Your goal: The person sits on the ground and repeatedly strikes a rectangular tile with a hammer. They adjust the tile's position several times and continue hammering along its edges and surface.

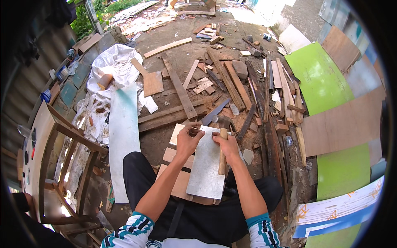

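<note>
A white-faced rectangular board [203,165] lies between my knees on top of light wood pieces [178,180]. My left hand [189,139] is at the board's far left corner, fingers pinched together. Something thin and pale seems to be between them, too small to name. In my right hand [226,145] is a hammer [223,159]; its wooden handle points back toward me over the board's right edge. The dark head beyond my fingers is only partly visible. My right thumb rests near the board's far edge. Just past the board lies a handsaw [215,111].
Long planks [180,87] and scrap wood litter the ground ahead. On the left are a wooden frame [68,136], a pale curved panel [125,144] and a white sack [113,62]. Green panels [320,78] and a brown plywood sheet [343,124] lie along the right.
</note>
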`<state>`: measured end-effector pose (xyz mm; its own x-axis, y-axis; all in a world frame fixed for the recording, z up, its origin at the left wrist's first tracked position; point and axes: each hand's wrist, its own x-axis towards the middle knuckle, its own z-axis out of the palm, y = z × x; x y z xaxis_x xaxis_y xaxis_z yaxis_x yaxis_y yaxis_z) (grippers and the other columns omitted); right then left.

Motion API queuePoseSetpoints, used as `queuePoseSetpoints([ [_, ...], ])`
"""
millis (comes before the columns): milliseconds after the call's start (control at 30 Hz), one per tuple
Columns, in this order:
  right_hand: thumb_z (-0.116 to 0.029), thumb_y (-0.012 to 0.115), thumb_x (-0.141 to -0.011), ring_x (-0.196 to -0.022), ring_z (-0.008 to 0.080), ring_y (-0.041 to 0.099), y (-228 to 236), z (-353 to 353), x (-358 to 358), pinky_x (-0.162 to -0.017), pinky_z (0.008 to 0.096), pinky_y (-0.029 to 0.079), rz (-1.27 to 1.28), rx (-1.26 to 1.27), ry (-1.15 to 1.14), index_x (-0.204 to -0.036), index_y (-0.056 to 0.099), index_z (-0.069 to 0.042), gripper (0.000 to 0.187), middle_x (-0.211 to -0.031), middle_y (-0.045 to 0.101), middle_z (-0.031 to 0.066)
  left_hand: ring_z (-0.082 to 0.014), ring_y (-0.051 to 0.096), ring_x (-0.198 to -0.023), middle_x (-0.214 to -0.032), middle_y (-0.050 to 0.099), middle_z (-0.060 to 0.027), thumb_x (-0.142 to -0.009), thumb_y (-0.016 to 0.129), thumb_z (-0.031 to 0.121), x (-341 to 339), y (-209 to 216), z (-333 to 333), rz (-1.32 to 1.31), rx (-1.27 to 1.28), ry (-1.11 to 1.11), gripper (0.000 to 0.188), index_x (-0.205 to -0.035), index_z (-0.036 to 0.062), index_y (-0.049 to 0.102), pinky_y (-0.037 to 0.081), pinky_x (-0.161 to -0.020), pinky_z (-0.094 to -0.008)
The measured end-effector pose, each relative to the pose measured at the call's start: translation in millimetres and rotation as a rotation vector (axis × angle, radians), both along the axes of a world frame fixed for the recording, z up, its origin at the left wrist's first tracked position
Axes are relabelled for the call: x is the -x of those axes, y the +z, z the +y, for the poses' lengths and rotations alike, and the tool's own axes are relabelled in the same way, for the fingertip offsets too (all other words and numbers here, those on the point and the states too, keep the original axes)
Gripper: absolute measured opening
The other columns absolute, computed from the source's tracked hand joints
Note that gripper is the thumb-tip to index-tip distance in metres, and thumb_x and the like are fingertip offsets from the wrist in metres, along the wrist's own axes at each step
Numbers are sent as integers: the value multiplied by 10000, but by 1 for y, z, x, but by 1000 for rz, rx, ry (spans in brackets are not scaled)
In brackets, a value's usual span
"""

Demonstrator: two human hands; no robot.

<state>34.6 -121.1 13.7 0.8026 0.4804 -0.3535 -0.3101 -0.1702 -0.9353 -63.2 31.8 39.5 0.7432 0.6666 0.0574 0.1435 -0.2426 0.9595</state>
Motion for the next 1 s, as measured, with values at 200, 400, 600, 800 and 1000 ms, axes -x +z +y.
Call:
queuePoseSetpoints([
  [200,-211,744,-857,-896,154,654,-10,0,-2,-823,302,485,-15,-34,-18,-1126,755,16,352,-976,737,66,-178,744,-797,-900,780,-126,-923,755,187,-3,-7,-1,-1,-1,-30,272,-1143,29,765,565,-718,-322],
  [400,-148,724,-894,-961,155,677,0,2,-1,-902,275,500,-15,-9,5,-1142,737,43,313,-1069,735,78,-201,752,-818,-931,784,-139,-931,750,190,-9,-11,6,-16,-119,-34,246,-1122,37,775,566,-752,-330],
  [600,-209,728,-869,-1007,177,676,-9,-3,-2,-909,294,496,-3,-120,-13,-1166,726,59,400,-1065,738,103,-209,750,-872,-1005,786,-143,-924,751,180,-18,-16,24,9,-149,-102,249,-1124,35,779,562,-804,-330],
  [800,-210,740,-876,-1025,177,678,-3,-2,1,-928,295,500,11,-102,-14,-1172,725,57,399,-1088,733,111,-194,745,-866,-987,785,-134,-913,763,153,-18,-18,31,23,-86,-140,249,-1110,1,767,563,-812,-321],
  [1000,-221,741,-883,-1033,170,672,-4,1,1,-930,294,498,9,-103,-2,-1170,727,49,394,-1091,734,107,-192,740,-867,-971,782,-129,-910,762,125,-28,-34,41,-22,-107,-214,207,-1066,-10,760,560,-801,-321],
])
